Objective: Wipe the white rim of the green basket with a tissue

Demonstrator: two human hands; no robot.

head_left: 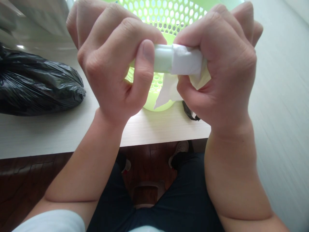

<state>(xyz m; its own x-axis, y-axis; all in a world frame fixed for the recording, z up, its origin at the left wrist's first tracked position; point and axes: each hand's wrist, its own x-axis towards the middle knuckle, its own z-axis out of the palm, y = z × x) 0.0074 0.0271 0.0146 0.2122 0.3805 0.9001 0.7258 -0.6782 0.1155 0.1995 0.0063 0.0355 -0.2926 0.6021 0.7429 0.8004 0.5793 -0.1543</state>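
Observation:
Between my two hands is a short pale green tube [163,58], lying level above a green basket. My left hand [116,61] is closed, its thumb and fingers pinching the tube's left part. White paper [187,59] is wrapped around the tube's right part, and my right hand [219,64] is closed on it there. A loose, torn-edged piece of the paper hangs below the tube, beside my right thumb. The tube's two ends are hidden by my hands.
The green basket [156,103] with a holed wall stands behind my hands. A black plastic bag [38,85] lies on the light table [164,129] at the left. A small black item [190,112] sits near the front edge.

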